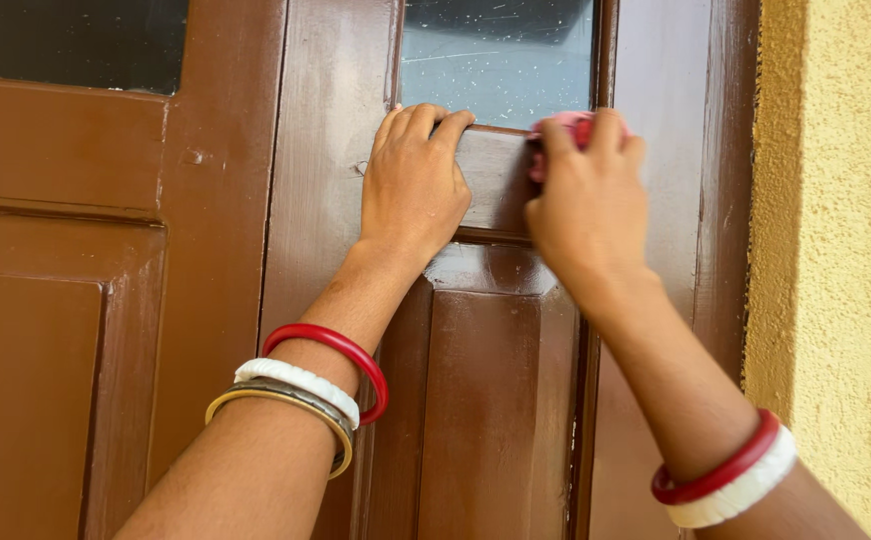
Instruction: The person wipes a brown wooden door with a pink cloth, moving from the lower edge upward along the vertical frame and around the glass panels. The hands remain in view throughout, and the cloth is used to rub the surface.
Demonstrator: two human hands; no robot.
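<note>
My left hand [413,185] rests flat on the brown wooden door [326,150], its fingertips hooked over the lower ledge of the glass pane [496,60]. My right hand [588,205] is closed around a pink cloth [568,124] and presses it against the same ledge, just right of the left hand. Only a small part of the cloth shows above the fingers. Red, white and metal bangles circle my left forearm [306,385]; red and white ones sit on the right forearm [726,480].
The glass pane is dusty and streaked. A second brown door leaf [66,250] with its own dark pane stands to the left. A rough yellow wall [841,250] borders the door frame on the right.
</note>
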